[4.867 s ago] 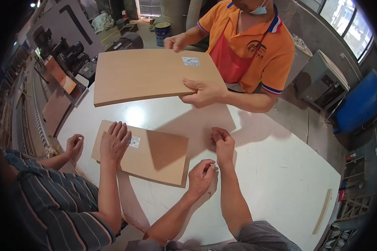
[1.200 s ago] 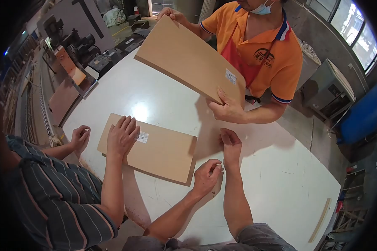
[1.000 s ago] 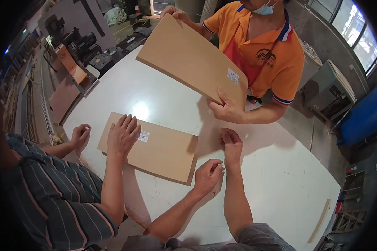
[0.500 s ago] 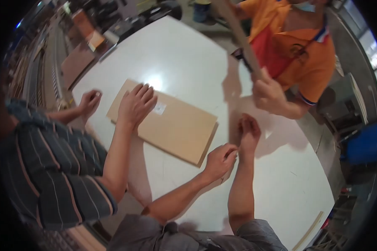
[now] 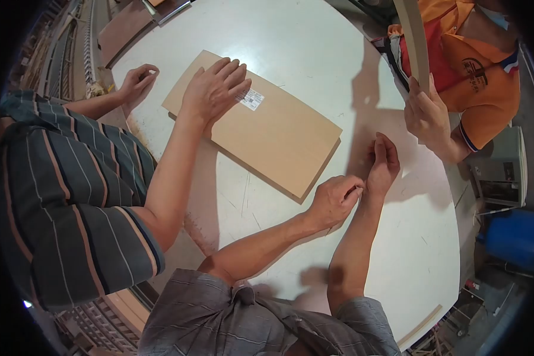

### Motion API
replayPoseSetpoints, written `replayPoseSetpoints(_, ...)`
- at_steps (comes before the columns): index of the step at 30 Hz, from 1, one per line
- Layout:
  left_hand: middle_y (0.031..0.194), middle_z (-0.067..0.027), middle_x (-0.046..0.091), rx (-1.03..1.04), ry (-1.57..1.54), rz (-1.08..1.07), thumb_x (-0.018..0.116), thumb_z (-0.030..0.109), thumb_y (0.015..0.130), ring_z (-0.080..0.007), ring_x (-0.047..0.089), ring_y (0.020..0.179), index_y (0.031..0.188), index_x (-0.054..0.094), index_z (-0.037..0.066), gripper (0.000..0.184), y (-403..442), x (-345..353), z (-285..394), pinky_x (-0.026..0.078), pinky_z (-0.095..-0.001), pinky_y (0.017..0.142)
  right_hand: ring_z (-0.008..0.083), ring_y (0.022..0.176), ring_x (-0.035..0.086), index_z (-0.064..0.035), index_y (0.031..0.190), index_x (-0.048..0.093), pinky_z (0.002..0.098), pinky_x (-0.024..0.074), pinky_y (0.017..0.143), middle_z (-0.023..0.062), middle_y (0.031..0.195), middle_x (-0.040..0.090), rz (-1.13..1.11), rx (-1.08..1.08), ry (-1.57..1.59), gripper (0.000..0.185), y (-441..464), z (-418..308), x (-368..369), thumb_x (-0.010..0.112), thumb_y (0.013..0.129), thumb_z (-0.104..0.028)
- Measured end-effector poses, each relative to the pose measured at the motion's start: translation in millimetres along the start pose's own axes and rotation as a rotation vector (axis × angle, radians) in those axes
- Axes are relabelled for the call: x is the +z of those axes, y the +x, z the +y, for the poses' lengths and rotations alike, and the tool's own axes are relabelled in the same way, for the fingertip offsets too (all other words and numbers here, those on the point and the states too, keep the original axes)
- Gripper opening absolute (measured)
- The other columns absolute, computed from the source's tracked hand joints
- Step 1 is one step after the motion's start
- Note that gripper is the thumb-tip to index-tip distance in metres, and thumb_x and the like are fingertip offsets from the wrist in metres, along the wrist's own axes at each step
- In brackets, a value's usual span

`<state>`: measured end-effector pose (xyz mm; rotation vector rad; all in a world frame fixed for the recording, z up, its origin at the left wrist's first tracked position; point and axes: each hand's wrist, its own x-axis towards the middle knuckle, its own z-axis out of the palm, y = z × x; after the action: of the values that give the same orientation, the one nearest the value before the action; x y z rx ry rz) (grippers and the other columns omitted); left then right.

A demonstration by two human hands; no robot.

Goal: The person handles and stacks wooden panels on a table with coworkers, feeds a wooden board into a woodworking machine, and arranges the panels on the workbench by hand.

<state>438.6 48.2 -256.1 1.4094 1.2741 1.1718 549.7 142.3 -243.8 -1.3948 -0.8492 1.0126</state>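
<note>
My left hand (image 5: 336, 202) is loosely closed above the white table (image 5: 261, 243), near the panel's front right corner. Its curled fingertips are beside my right wrist, and I see nothing in them. My right hand (image 5: 384, 163) is raised a little farther off, fingers bent in and thumb against them; no object shows there. A flat tan panel (image 5: 279, 139) with a white printed label (image 5: 251, 99) lies to the left of my hands, a darker layer under its edge. Another person's hand (image 5: 216, 89) rests flat on this panel, and neither of mine touches it.
At left, a person in a striped shirt (image 5: 95, 237) has a second hand (image 5: 139, 81) by the table edge. Across the table, someone in an orange shirt (image 5: 483, 83) holds a long board (image 5: 414, 41) upright. A thin strip (image 5: 421, 327) lies near the front right edge.
My view has shifted, so the table and panel appear larger and higher. The long board now stands more upright in the other person's hand. My hands keep nearly the same pose.
</note>
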Motion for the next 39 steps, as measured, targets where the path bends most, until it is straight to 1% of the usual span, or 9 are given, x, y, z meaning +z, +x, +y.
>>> replayPoseSetpoints(7, 0.094, -0.0140, 0.074, 0.187, 0.015, 0.143, 0.071, 0.005, 0.093, -0.0305, 0.070, 0.083, 0.106, 0.072, 0.003, 0.013, -2.9, 3.3, 0.0, 0.056, -0.0382, 0.074, 0.0089, 0.081, 0.059, -0.0020, 0.113, 0.075, 0.0239, 0.0479, 0.072, 0.0007, 0.092, 0.069, 0.019, 0.002, -0.042, 0.017, 0.3, -0.7, 2.4, 0.070, 0.104, -0.016)
replayPoseSetpoints(14, 0.093, -0.0142, 0.074, 0.250, 0.063, 0.149, 0.072, 0.003, 0.093, -0.0304, 0.073, 0.081, 0.106, 0.072, 0.002, 0.012, -0.1, 1.7, 7.2, 0.058, -0.0375, 0.073, 0.0102, 0.091, 0.064, 0.0012, 0.116, 0.074, 0.0265, 0.0535, 0.081, 0.0022, 0.100, 0.072, -0.003, -0.064, 0.032, 0.018, 10.4, 31.0, -7.3, 0.063, 0.103, -0.004)
replayPoseSetpoints(17, 0.093, -0.0143, 0.074, 0.240, 0.077, 0.144, 0.071, 0.002, 0.095, -0.0285, 0.074, 0.080, 0.107, 0.071, 0.001, 0.012, -0.3, 1.4, 3.8, 0.058, -0.0373, 0.071, 0.0090, 0.088, 0.062, 0.0003, 0.116, 0.074, 0.0248, 0.0518, 0.080, 0.0016, 0.100, 0.072, -0.022, -0.118, 0.048, 0.018, 11.0, 41.9, -5.0, 0.064, 0.102, -0.004)
replayPoseSetpoints(20, 0.092, -0.0137, 0.074, 0.208, 0.045, 0.127, 0.071, 0.002, 0.097, -0.0230, 0.073, 0.077, 0.108, 0.071, 0.002, 0.011, 0.0, 1.9, 2.2, 0.056, -0.0339, 0.069, 0.0061, 0.080, 0.062, -0.0018, 0.116, 0.075, 0.0226, 0.0504, 0.070, 0.0001, 0.093, 0.071, 0.002, -0.129, 0.041, 0.016, 7.0, 35.8, 2.8, 0.067, 0.102, -0.007)
replayPoseSetpoints(23, 0.090, -0.0123, 0.073, 0.139, 0.039, 0.095, 0.071, 0.003, 0.098, -0.0178, 0.070, 0.075, 0.109, 0.071, 0.003, 0.011, -2.7, 2.3, 3.8, 0.054, -0.0310, 0.068, 0.0060, 0.079, 0.061, -0.0012, 0.115, 0.076, 0.0219, 0.0495, 0.070, -0.0003, 0.091, 0.071, -0.014, -0.058, 0.129, 0.016, 4.4, 32.3, 2.1, 0.068, 0.102, -0.007)
replayPoseSetpoints(27, 0.089, -0.0077, 0.073, 0.100, 0.093, 0.088, 0.068, 0.004, 0.101, -0.0103, 0.066, 0.074, 0.113, 0.071, 0.003, 0.013, 0.1, 2.7, -4.3, 0.053, -0.0283, 0.068, 0.0081, 0.085, 0.062, 0.0009, 0.116, 0.074, 0.0249, 0.0509, 0.077, 0.0025, 0.095, 0.072, -0.050, -0.018, 0.150, 0.019, 3.4, 27.2, 5.5, 0.065, 0.101, -0.007)
replayPoseSetpoints(30, 0.078, -0.0084, 0.071, 0.082, -0.004, 0.096, 0.071, 0.005, 0.099, -0.0135, 0.069, 0.069, 0.112, 0.071, 0.003, 0.013, 1.7, 6.6, -12.3, 0.053, -0.0301, 0.063, 0.0078, 0.081, 0.061, 0.0002, 0.115, 0.075, 0.0249, 0.0501, 0.074, 0.0020, 0.092, 0.072, -0.057, -0.004, 0.171, 0.018, 1.2, 23.4, 4.1, 0.067, 0.101, -0.009)
replayPoseSetpoints(32, 0.077, -0.0067, 0.072, 0.054, -0.019, 0.097, 0.070, 0.006, 0.100, -0.0104, 0.069, 0.071, 0.112, 0.071, 0.003, 0.012, 2.7, 7.1, -14.7, 0.053, -0.0286, 0.063, 0.0071, 0.075, 0.059, -0.0014, 0.112, 0.077, 0.0245, 0.0483, 0.069, 0.0011, 0.088, 0.072, -0.053, -0.014, 0.229, 0.017, 1.6, 18.2, 4.1, 0.071, 0.101, -0.012)
replayPoseSetpoints(39, 0.079, -0.0051, 0.074, 0.014, 0.027, 0.080, 0.069, 0.009, 0.103, -0.0078, 0.069, 0.073, 0.113, 0.071, 0.002, 0.012, 0.4, 7.9, -18.5, 0.053, -0.0272, 0.064, 0.0101, 0.076, 0.060, -0.0008, 0.112, 0.077, 0.0279, 0.0496, 0.070, 0.0022, 0.089, 0.072, -0.084, 0.128, 0.329, 0.021, 4.6, 3.9, -8.3, 0.073, 0.100, -0.018)
